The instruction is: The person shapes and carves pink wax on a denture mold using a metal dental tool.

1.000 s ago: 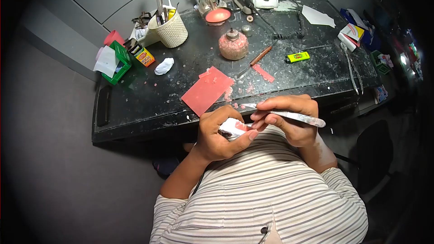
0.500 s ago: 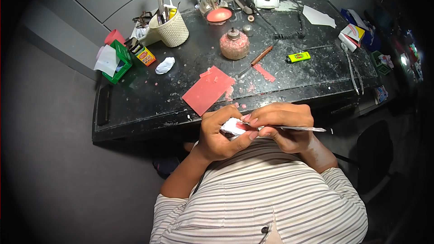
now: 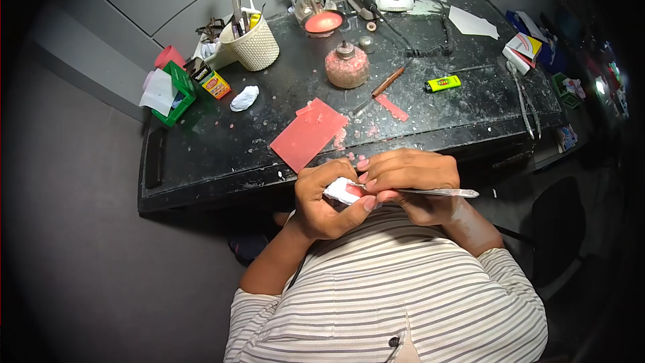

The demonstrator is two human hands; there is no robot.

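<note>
Just in front of the desk edge, my left hand [image 3: 322, 202] is closed around a white plaster piece [image 3: 341, 191] with a pink patch on its right side. My right hand [image 3: 416, 185] grips a thin metal knife [image 3: 443, 193], its handle sticking out to the right. The tool's tip is at the pink patch, partly covered by my fingers. On the desk just beyond my left hand lies a pink wax sheet [image 3: 306, 138], with pink crumbs along its right edge.
A burner [image 3: 347, 67], a wooden-handled tool [image 3: 388, 83], a pink strip [image 3: 392, 108] and a green lighter [image 3: 442, 84] lie beyond my hands. A white lump [image 3: 244, 98], a box [image 3: 213, 82] and a woven cup [image 3: 255, 47] stand left; metal pliers [image 3: 524, 104] lie right.
My right hand has moved left against the piece and turned the metal tool, whose tip now reaches the pink patch. My left hand still holds the piece, slightly tilted.
</note>
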